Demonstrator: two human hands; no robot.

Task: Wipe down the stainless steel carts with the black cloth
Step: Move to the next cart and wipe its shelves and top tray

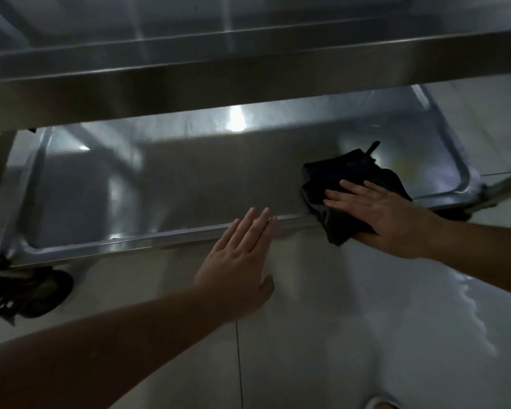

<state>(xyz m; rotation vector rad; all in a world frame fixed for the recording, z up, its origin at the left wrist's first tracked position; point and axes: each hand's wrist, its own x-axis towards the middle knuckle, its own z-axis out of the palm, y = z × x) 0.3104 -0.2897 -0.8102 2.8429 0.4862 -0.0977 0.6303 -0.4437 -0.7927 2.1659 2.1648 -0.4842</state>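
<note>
No brand marks or writing readable anywhere here, the shot's too dim and blurry. Far left there's a black caster wheel [46,293] under the corner of the stainless steel cart [160,243]. Your left hand [239,261] is flat with fingers straight, fingertips at the lower shelf's front rim, holding nothing. The upper shelf [248,72] hangs over and blocks the back of the lower one. Your right hand [378,211] presses flat on the black cloth [337,184], which drapes over the rim near the right corner. Pale tiled floor [337,335] below.

no readable text, labels or signs
</note>
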